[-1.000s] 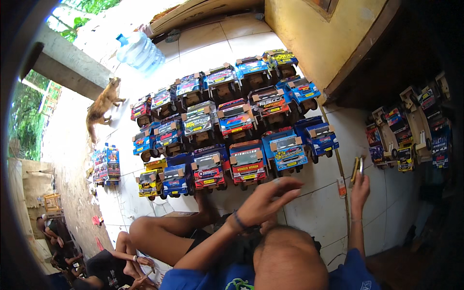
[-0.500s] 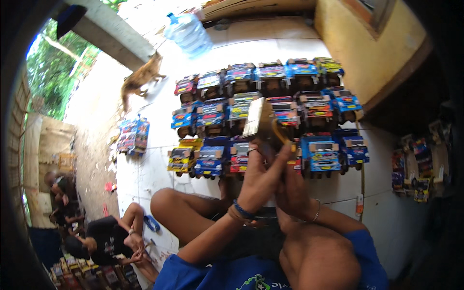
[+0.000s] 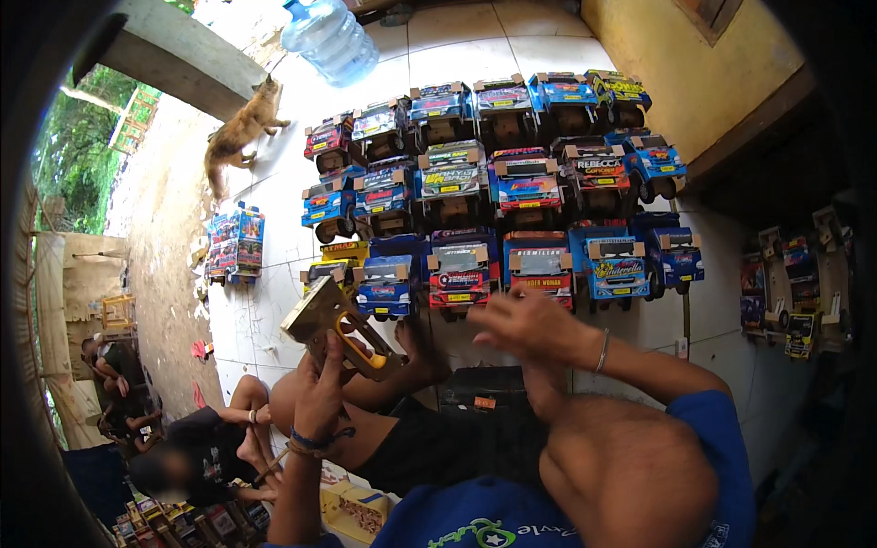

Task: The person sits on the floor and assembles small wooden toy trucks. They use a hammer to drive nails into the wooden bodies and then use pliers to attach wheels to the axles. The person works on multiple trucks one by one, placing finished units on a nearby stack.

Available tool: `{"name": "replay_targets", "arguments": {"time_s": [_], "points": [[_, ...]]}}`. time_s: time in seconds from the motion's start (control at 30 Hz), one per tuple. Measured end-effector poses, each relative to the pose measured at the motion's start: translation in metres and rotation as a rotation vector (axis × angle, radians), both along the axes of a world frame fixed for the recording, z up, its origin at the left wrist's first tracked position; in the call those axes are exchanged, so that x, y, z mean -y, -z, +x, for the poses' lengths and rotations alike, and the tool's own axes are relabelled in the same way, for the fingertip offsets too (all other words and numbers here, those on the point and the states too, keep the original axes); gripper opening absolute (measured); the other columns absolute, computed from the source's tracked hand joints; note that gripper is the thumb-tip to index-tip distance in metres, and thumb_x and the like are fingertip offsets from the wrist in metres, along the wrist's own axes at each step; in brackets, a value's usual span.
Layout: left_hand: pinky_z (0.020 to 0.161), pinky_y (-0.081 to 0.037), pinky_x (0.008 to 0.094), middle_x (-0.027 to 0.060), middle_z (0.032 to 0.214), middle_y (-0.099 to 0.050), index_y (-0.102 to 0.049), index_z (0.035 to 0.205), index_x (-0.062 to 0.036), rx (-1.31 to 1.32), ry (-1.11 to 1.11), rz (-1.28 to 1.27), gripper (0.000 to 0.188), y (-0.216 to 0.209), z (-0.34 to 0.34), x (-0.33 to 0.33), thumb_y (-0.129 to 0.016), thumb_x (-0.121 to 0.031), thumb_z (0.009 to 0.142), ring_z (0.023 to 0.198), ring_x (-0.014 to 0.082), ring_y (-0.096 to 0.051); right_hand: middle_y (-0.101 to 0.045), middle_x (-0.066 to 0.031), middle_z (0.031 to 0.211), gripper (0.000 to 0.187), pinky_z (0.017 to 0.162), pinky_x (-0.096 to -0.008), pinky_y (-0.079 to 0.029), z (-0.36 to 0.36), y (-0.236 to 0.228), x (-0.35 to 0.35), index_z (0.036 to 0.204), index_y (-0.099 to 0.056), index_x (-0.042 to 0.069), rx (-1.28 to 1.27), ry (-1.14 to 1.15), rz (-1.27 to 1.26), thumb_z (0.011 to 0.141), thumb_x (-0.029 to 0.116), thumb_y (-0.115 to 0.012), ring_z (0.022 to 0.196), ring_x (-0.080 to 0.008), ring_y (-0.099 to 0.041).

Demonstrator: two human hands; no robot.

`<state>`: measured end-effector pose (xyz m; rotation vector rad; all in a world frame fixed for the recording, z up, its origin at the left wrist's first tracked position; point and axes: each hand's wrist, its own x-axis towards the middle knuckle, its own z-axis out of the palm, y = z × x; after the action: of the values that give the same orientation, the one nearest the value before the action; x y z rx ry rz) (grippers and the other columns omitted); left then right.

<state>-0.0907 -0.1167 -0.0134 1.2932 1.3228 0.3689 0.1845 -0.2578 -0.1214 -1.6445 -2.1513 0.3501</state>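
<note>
A brass-coloured staple gun [image 3: 343, 331] with a yellow-edged handle is gripped in my left hand [image 3: 320, 397], held tilted above my bent leg. My right hand [image 3: 539, 327] hovers empty before the nearest row of toy trucks, fingers loosely bent and apart. Behind its fingertips are a red-and-black toy truck [image 3: 457, 274] and another with a red front [image 3: 539, 265]. More colourful toy trucks stand in three rows on the white tiles, among them a blue one [image 3: 384, 283] and a light blue one [image 3: 614, 269].
A yellow box [image 3: 340, 525] of small brown pieces lies beside my lap. A dark object [image 3: 480, 391] rests between my legs. Further left sit a person [image 3: 196, 461] and a toy truck [image 3: 236, 242]. A cat [image 3: 245, 128] and a water jug [image 3: 331, 44] are farther back.
My hands have moved apart. The left has carried the staple gun left and down from over the trucks; the right has come away from it and opened. The cat stays by the post.
</note>
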Motion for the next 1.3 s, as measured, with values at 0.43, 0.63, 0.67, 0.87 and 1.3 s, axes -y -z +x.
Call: {"name": "replay_targets", "arguments": {"time_s": [0.43, 0.63, 0.67, 0.87, 1.3], "points": [[0.068, -0.053, 0.037, 0.016, 0.081, -0.07, -0.066, 0.106, -0.0014, -0.344, 0.969, 0.08, 0.046, 0.035, 0.082, -0.045, -0.065, -0.046, 0.094, 0.075, 0.0251, -0.07, -0.05, -0.0188, 0.144, 0.104, 0.109, -0.0462, -0.029, 0.024, 0.054, -0.025, 0.142, -0.043, -0.007, 0.044, 0.302, 0.074, 0.077, 0.071, -0.063, 0.132, -0.0258, -0.049], [0.068, -0.053, 0.0388, 0.0156, 0.079, -0.071, -0.065, 0.099, 0.0024, -0.558, 1.095, 0.033, 0.054, 0.034, 0.115, -0.052, -0.062, -0.051, 0.094, 0.075, 0.0283, -0.071, -0.05, -0.0188, 0.144, 0.097, 0.109, -0.0479, -0.03, 0.02, 0.062, -0.018, 0.142, -0.043, -0.006, -0.069, 0.351, 0.066, 0.079, 0.063, -0.067, 0.132, -0.0256, -0.05], [0.067, -0.053, 0.0391, 0.0161, 0.079, -0.07, -0.065, 0.101, 0.0022, -0.58, 1.131, 0.049, 0.055, 0.034, 0.12, -0.053, -0.062, -0.053, 0.094, 0.074, 0.0273, -0.07, -0.051, -0.0189, 0.144, 0.096, 0.109, -0.0479, -0.03, 0.019, 0.062, -0.017, 0.142, -0.043, -0.006, -0.079, 0.356, 0.06, 0.079, 0.062, -0.068, 0.132, -0.0255, -0.05], [0.068, -0.051, 0.043, 0.0199, 0.08, -0.069, -0.066, 0.107, 0.0013, -0.67, 1.279, 0.115, 0.055, 0.041, 0.144, -0.062, -0.062, -0.052, 0.094, 0.075, 0.0313, -0.069, -0.051, -0.0186, 0.143, 0.092, 0.108, -0.0484, -0.032, 0.02, 0.062, -0.017, 0.141, -0.044, -0.006, -0.105, 0.364, 0.086, 0.079, 0.057, -0.07, 0.131, -0.0254, -0.051], [0.066, -0.048, 0.0539, 0.0288, 0.081, -0.066, -0.063, 0.103, 0.0037, -0.554, 1.399, 0.372, 0.047, 0.058, 0.151, -0.064, -0.064, -0.042, 0.093, 0.077, 0.0473, -0.064, -0.052, -0.0188, 0.142, 0.09, 0.106, -0.0494, -0.033, 0.021, 0.068, -0.015, 0.14, -0.043, -0.008, -0.182, 0.37, 0.112, 0.08, 0.051, -0.073, 0.13, -0.0259, -0.051]]}}
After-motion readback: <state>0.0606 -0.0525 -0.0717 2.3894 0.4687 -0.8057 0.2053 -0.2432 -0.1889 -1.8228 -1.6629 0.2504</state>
